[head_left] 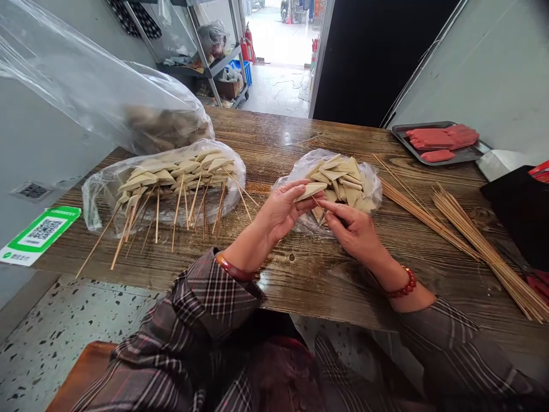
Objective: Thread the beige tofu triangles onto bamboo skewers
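Note:
My left hand (pixel 281 212) holds a pale beige tofu slice (pixel 309 191) between thumb and fingers, over the table's middle. Pinched in my right hand (pixel 354 228) is a thin wooden skewer (pixel 316 201), its visible end at the slice; whether it has pierced it, I cannot tell. Just beyond both hands, a pile of loose tofu slices (pixel 343 177) lies on a clear plastic bag (pixel 372 171). To the left, a heap of skewered slices (pixel 184 171) rests on another plastic bag (pixel 96 197), with sticks pointing towards me.
Bundles of bare skewers (pixel 484 252) lie on the right of the wooden table (pixel 274 134). A dark tray (pixel 401 137) of reddish pieces (pixel 441 137) stands at the back right. At the left are a large plastic bag (pixel 167 123) and a green QR card (pixel 40 234).

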Available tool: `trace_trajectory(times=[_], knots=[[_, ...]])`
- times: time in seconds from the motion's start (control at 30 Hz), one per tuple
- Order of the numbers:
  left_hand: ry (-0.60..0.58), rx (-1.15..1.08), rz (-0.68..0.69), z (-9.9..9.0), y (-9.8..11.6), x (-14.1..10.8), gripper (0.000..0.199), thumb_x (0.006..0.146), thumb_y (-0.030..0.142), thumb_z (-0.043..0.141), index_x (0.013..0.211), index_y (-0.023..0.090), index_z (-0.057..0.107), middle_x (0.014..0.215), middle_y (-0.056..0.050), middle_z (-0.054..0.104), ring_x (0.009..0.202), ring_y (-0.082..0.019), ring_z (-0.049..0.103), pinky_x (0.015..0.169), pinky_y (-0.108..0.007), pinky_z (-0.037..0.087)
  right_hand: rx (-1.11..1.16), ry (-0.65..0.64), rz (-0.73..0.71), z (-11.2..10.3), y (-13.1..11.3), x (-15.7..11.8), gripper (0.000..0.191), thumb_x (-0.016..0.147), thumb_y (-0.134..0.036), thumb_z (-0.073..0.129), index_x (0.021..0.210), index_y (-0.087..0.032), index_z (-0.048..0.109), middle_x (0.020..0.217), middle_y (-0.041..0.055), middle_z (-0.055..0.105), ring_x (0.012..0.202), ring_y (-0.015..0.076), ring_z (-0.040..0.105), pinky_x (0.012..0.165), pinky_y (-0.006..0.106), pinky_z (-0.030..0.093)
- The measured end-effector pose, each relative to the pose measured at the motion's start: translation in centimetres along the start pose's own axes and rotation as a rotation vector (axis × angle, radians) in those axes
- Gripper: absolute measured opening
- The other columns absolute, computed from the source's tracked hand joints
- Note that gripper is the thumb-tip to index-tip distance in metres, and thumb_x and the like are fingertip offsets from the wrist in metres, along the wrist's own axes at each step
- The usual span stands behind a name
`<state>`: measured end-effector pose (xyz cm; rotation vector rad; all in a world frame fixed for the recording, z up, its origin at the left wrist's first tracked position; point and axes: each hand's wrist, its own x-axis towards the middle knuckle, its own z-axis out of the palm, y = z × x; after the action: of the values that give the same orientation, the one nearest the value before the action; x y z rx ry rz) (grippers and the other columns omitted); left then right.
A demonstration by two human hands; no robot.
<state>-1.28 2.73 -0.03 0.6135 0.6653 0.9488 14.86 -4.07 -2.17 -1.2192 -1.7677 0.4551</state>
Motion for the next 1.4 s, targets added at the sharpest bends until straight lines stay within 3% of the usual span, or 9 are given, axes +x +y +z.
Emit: trace_trajectory(times=[0.67,1.1,1.4], knots=[[0.002,-0.029,0.004,0.2,-0.1,-0.2,0.011,0.085,0.007,0.058,0.093,0.009,0.064,0.088,-0.01,0.074,0.082,-0.019,0.074,0.094,-0.037,0.054,0.0,-0.001,0.027,0.0,0.1,-0.1,0.037,0.09,-0.02,0.052,0.121,-0.018,0.071,0.104,0.0088,0.078,0.086,0.0197,0.071,0.076,0.035,0.056],[-0.069,0.049,0.128,-0.1,-0.9,0.0,0.022,0.08,0.014,0.071,0.1,0.012,0.061,0.096,-0.008,0.073,0.089,-0.017,0.072,0.095,-0.034,0.052,0.029,0.015,0.071,0.2,0.2,-0.1,0.038,0.09,-0.021,0.051,0.123,-0.019,0.071,0.111,0.0089,0.076,0.094,0.0208,0.071,0.086,0.039,0.056],[-0.056,0.065,0.121,0.1,-1.2,0.0,0.023,0.078,0.016,0.074,0.097,0.013,0.061,0.093,-0.006,0.073,0.085,-0.015,0.071,0.095,-0.035,0.051,0.059,0.03,0.108,0.3,0.4,-0.1,0.035,0.091,-0.024,0.054,0.12,-0.021,0.072,0.111,0.0085,0.076,0.096,0.021,0.071,0.087,0.039,0.055]])
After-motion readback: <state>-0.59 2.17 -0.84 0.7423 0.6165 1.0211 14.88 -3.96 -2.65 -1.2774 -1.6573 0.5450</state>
